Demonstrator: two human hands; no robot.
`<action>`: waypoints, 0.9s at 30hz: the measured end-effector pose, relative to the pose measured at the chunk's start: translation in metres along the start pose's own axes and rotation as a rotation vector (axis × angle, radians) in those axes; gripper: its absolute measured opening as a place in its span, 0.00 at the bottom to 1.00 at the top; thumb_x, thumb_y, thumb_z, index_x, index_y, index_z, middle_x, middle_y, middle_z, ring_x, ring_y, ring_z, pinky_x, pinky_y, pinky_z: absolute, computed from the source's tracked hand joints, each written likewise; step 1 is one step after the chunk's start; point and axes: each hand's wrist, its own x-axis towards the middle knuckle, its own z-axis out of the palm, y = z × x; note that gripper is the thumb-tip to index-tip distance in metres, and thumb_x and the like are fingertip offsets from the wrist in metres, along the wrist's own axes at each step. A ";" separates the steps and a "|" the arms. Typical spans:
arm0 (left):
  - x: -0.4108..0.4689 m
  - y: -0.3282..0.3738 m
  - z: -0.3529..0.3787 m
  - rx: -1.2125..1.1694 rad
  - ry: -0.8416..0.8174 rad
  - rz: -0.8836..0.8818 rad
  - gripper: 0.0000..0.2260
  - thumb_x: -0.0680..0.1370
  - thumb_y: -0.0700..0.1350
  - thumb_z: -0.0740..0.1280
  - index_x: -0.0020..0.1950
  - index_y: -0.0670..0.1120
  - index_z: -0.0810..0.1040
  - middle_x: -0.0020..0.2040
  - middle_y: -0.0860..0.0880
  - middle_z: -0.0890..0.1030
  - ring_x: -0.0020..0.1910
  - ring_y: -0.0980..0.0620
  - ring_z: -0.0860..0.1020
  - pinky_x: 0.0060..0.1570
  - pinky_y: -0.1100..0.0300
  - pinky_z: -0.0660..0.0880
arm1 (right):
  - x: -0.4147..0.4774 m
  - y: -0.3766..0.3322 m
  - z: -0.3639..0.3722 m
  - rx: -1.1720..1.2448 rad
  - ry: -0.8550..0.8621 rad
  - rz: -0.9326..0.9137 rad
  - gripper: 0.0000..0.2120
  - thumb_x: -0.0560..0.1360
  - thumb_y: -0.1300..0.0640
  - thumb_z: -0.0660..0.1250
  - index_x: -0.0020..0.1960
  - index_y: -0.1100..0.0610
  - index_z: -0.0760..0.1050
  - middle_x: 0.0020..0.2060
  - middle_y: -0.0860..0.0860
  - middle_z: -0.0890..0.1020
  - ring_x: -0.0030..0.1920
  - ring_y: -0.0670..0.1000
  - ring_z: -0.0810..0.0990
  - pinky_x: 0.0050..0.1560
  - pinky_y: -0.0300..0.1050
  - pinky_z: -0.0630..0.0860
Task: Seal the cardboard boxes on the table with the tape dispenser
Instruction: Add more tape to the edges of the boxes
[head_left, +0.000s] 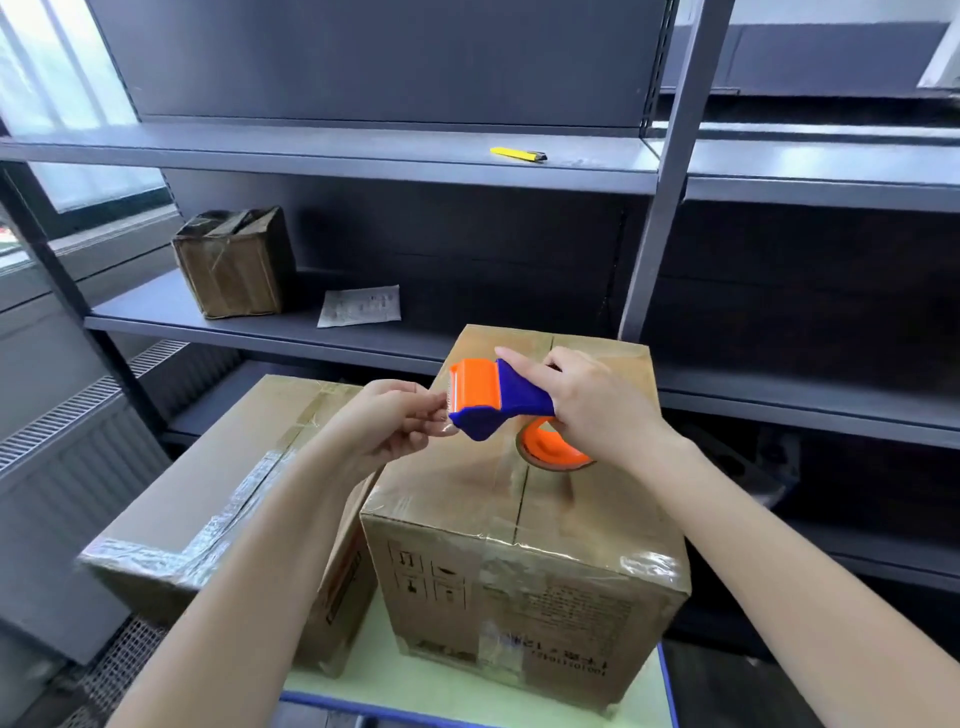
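- Your right hand (592, 410) hides the tape dispenser (493, 397) handle and half its roll.
- Right grips the dispenser above the box (519, 519); your left hand (400, 421) pinches at its orange front edge.

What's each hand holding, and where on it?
Right hand grips the tape dispenser by its blue handle. Left hand pinches at the dispenser's orange front end, apparently the tape end, which can't be seen clearly.

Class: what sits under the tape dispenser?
Under the dispenser, held by the right hand, lies the tall box top with its taped seam. The left hand pinches at its front. The contents are hidden.
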 end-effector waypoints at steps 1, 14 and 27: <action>-0.003 -0.003 -0.004 -0.005 -0.014 -0.009 0.09 0.79 0.36 0.62 0.38 0.39 0.71 0.28 0.46 0.78 0.25 0.57 0.78 0.20 0.70 0.66 | -0.002 -0.005 -0.003 -0.007 -0.029 0.011 0.32 0.78 0.62 0.58 0.76 0.47 0.49 0.49 0.53 0.68 0.47 0.50 0.66 0.44 0.41 0.64; -0.022 -0.050 -0.092 0.014 0.212 -0.050 0.05 0.76 0.41 0.68 0.43 0.40 0.74 0.31 0.47 0.71 0.24 0.58 0.74 0.17 0.69 0.63 | -0.049 -0.016 -0.027 -0.104 -0.260 0.154 0.36 0.76 0.62 0.58 0.74 0.35 0.47 0.42 0.48 0.66 0.42 0.49 0.68 0.42 0.42 0.68; -0.020 -0.082 -0.086 0.120 0.148 -0.045 0.09 0.76 0.43 0.69 0.42 0.39 0.72 0.31 0.46 0.71 0.21 0.59 0.67 0.17 0.70 0.60 | -0.078 -0.046 -0.036 -0.230 -0.256 0.244 0.34 0.78 0.61 0.57 0.75 0.39 0.43 0.43 0.49 0.66 0.44 0.49 0.65 0.45 0.40 0.63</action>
